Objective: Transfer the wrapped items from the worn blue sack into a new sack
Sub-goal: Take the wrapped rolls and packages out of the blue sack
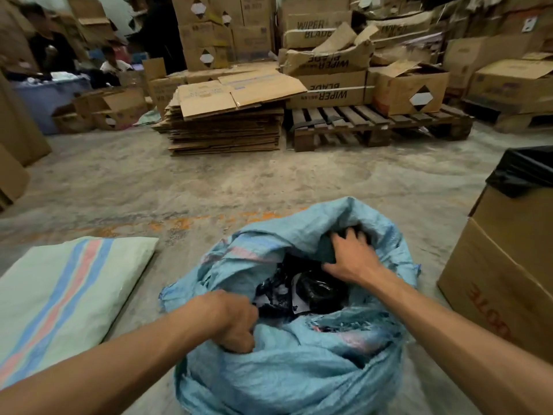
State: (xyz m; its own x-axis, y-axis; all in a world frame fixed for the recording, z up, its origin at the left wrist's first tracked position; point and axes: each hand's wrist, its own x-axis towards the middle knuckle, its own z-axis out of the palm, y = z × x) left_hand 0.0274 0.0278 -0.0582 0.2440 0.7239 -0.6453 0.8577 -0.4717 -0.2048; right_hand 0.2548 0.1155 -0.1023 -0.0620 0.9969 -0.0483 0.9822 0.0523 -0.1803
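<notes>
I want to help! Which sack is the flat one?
The pale striped sack on the left lies flat on the floor. The blue sack is bulging and open, with both hands in its mouth.

A warehouse or stockroom, shown by cardboard boxes (329,34) stacked high along the back, a pile of flattened cartons (227,127), a wooden pallet (377,127) and a bare, dusty concrete floor (209,181).
</notes>
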